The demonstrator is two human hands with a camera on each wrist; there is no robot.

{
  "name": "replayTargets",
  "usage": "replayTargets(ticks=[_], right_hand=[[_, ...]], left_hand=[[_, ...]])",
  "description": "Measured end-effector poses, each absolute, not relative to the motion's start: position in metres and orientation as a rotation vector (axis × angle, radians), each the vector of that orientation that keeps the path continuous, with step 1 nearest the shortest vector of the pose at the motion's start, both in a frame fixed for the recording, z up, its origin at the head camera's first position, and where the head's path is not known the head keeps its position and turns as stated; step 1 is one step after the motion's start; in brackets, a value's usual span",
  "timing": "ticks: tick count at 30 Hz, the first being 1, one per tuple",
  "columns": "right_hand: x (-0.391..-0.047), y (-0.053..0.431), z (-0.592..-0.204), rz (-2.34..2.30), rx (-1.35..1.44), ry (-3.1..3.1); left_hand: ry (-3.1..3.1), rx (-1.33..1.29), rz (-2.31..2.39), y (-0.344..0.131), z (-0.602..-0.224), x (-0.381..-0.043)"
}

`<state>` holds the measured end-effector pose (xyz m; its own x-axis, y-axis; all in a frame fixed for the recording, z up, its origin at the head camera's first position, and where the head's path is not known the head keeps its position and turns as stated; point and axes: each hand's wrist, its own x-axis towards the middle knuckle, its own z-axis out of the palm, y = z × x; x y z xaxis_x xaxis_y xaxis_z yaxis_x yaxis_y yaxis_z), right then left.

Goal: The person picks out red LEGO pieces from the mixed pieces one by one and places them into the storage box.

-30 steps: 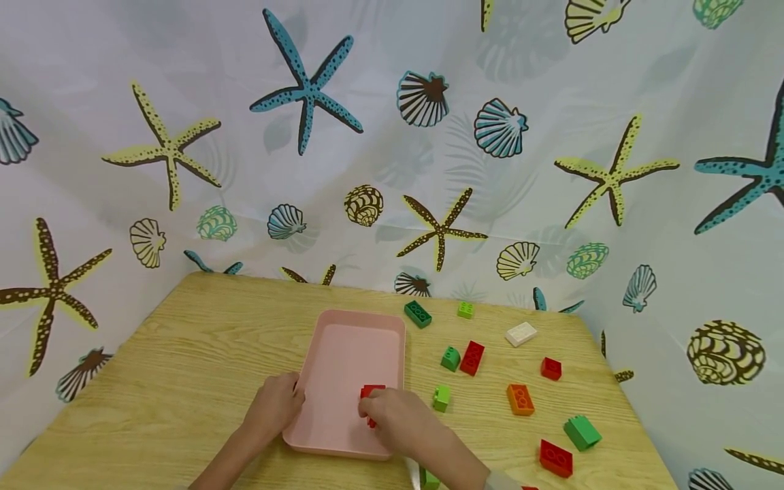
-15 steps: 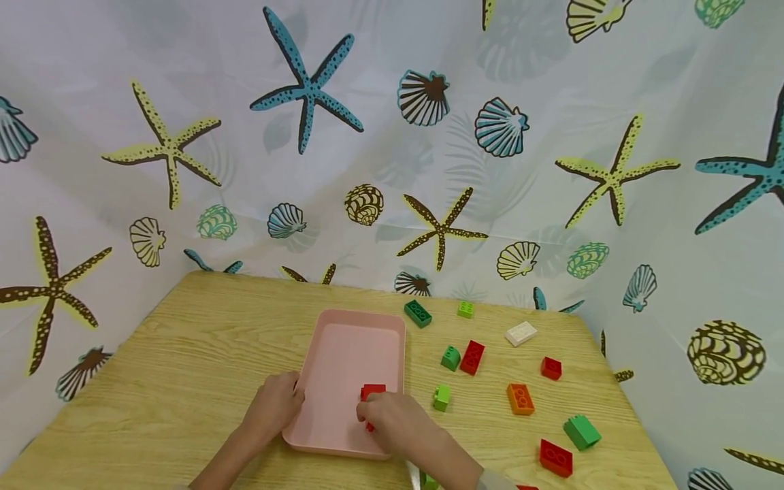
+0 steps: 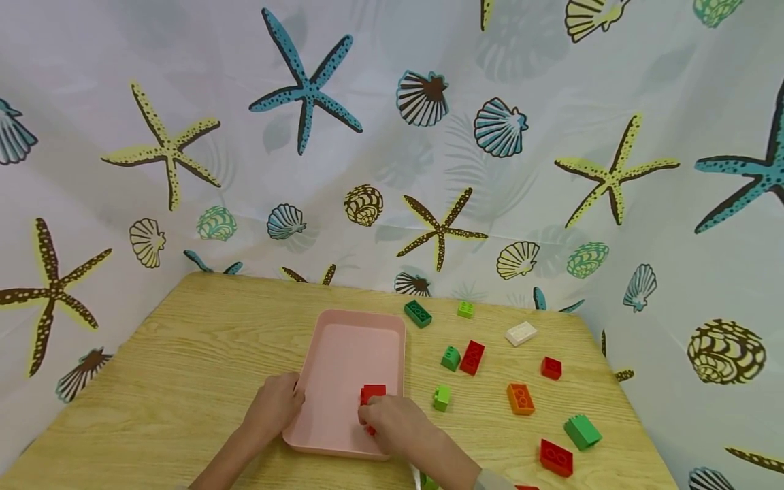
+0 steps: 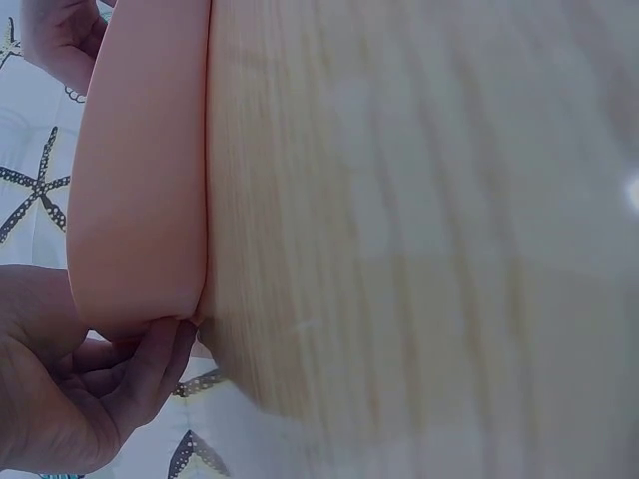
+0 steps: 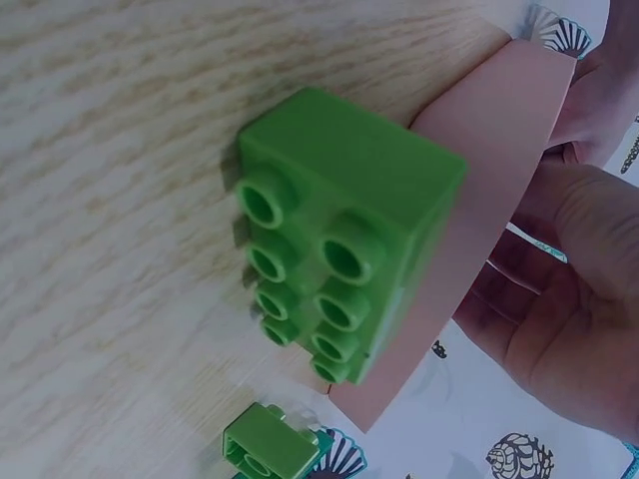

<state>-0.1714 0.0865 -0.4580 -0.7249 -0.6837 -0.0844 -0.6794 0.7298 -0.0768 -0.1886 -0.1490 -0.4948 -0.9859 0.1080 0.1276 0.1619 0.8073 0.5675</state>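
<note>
**Red piece (image 3: 374, 390) pinched inside the pink tray (image 3: 349, 347)**

The right hand (image 3: 395, 422) pinches the red piece at the tray's near right; whether it is one brick or two is hidden. The left hand (image 3: 275, 408) grips the tray's left rim with curled fingers. Just right of the tray stands a lime brick (image 3: 442, 398); farther right on the wooden table (image 3: 214, 340) lie an orange brick (image 3: 520, 399) and a white brick (image 3: 521, 333).

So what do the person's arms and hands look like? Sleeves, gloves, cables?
Left hand and right hand: bare, no gloves. Left forearm and right forearm: mostly uncovered, with a light grey sleeve on the right at the head view's bottom edge; any left sleeve is too cropped to tell. No cables or markings visible.
</note>
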Motion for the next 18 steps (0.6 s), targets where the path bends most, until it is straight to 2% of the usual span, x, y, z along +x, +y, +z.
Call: replayTargets(ticks=[18], right_hand=[[-0.1738,0.0802,-0.4688,-0.049,-1.078,2.799]], left_hand=[[-2.923,-0.199,-0.923,-0.1483,-0.4935,-0.188]])
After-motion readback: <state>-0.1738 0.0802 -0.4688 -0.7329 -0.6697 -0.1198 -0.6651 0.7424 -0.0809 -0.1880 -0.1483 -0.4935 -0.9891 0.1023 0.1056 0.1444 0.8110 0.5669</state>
